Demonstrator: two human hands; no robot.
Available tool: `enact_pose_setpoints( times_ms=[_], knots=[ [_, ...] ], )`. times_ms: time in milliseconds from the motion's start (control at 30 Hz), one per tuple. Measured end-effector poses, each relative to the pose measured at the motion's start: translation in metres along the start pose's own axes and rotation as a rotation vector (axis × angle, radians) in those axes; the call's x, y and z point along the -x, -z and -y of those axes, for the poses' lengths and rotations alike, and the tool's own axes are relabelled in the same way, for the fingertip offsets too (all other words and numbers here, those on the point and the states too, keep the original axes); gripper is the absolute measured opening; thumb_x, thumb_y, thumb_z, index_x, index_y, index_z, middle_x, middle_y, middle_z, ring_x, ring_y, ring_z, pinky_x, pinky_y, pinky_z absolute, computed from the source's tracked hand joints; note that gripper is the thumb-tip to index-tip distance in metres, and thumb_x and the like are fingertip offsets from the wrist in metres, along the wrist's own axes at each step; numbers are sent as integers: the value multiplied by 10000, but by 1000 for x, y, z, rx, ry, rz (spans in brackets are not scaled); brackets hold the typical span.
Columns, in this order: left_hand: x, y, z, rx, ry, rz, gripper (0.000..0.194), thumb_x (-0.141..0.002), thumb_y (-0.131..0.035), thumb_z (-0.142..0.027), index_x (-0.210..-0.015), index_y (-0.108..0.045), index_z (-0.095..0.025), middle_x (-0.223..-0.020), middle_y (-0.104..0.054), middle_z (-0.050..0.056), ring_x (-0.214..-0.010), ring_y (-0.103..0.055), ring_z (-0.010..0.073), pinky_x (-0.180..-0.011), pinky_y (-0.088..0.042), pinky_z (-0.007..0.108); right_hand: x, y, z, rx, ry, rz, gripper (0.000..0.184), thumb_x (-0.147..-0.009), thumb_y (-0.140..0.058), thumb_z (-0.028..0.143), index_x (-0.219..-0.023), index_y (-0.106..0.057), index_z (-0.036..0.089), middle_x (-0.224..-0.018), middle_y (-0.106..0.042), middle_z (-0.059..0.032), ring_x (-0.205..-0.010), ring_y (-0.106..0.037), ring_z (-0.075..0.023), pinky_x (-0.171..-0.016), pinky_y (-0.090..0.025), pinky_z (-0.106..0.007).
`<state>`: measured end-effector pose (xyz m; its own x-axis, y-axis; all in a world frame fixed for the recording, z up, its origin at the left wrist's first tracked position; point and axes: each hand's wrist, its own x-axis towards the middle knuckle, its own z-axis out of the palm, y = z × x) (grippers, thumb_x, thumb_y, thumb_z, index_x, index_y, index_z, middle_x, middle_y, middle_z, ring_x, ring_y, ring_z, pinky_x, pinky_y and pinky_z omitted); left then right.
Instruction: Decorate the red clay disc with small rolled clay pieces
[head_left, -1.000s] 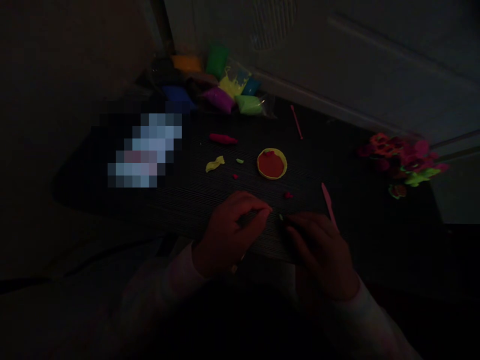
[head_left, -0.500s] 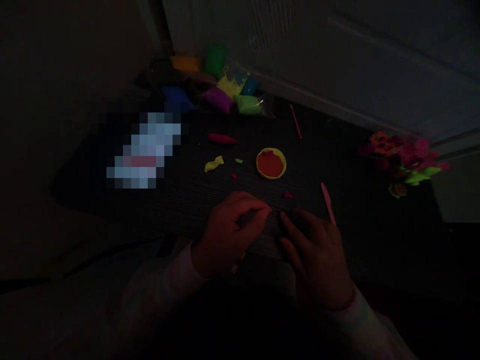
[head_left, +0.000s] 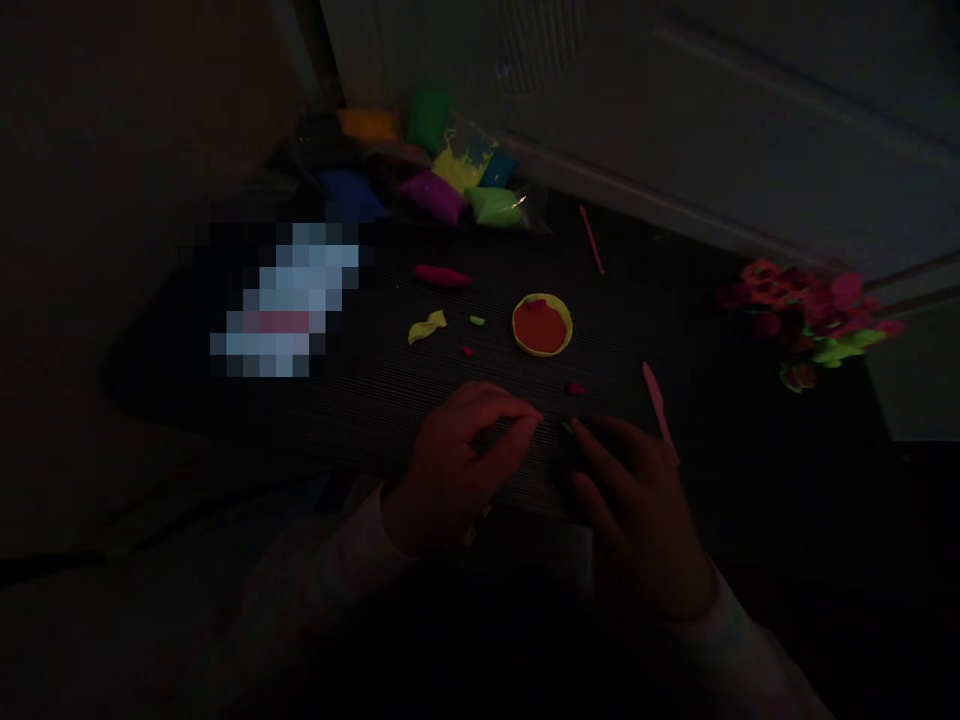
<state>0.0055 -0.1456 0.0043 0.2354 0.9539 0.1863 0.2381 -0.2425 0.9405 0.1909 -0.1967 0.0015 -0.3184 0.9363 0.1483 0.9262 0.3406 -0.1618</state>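
Note:
In the dim head view, my left hand (head_left: 457,465) is closed in a pinch, thumb and index tips together just above the dark table. Whatever lies between the tips, if anything, is too small to make out. My right hand (head_left: 645,510) rests to its right, fingers stretched out and apart. Its index fingertip touches or nearly touches a tiny greenish bit of clay (head_left: 567,427) on the table. Beyond the hands stands a round yellow-rimmed clay dish (head_left: 541,328) with a red-orange inside and a small red lump at its back edge. A small dark-pink clay piece (head_left: 574,388) lies between dish and right hand.
A pink plastic knife (head_left: 655,400) lies beside my right hand, a thin pink stick (head_left: 592,240) farther back. Left are a red clay roll (head_left: 442,276), a yellow strip (head_left: 427,327) and a blurred-out screen (head_left: 292,300). Clay bags (head_left: 435,196) and colourful flowers (head_left: 810,305) stand behind.
My right hand has shifted slightly right and toward me, uncovering the tiny greenish bit by its index fingertip. My left hand keeps its pinch in the same place.

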Motion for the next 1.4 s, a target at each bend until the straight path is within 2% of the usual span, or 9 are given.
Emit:
enact_pose_setpoints(
  times_ms=[133, 500, 1067, 1233, 1400],
  knots=[
    [0, 0, 0, -6, 0, 7, 103, -778, -510, -162, -793, -612, -165, -777, -611, -3, -750, -561, 107, -690, -444, 230, 1, 1, -6, -71, -10, -5, 415, -810, -435, 263, -1217, -420, 184, -1161, -416, -119, -1000, -429, -232, -824, -396, -429],
    [0, 0, 0, -11, -1, 15, 99, -781, -507, -167, -794, -605, -165, -777, -607, 1, -749, -560, 112, -693, -445, 237, -7, 4, -15, 75, 129, 73, 386, -804, -447, 314, -1177, -481, 218, -1150, -424, -119, -959, -446, -241, -757, -424, -420],
    [-1, 0, -2, -15, 9, 9, 102, -775, -510, -154, -777, -610, -176, -764, -612, -4, -741, -563, 115, -683, -445, 243, -8, 5, -14, 99, 119, 77, 365, -793, -467, 336, -1141, -516, 239, -1136, -467, -95, -922, -456, -223, -761, -417, -402],
    [-1, 0, -1, -6, -1, 4, 99, -776, -511, -156, -786, -608, -168, -772, -615, 0, -748, -561, 113, -692, -445, 238, -5, 4, -18, 94, 136, 109, 407, -795, -457, 350, -1188, -468, 248, -1181, -421, -102, -950, -442, -237, -774, -407, -423],
    [-1, 0, -1, -17, -4, 15, 97, -773, -512, -148, -781, -609, -156, -766, -608, 2, -752, -561, 109, -710, -442, 235, -3, 3, -23, 35, 147, 98, 434, -813, -426, 321, -1231, -412, 206, -1187, -404, -120, -993, -423, -243, -806, -390, -433]
  ],
)
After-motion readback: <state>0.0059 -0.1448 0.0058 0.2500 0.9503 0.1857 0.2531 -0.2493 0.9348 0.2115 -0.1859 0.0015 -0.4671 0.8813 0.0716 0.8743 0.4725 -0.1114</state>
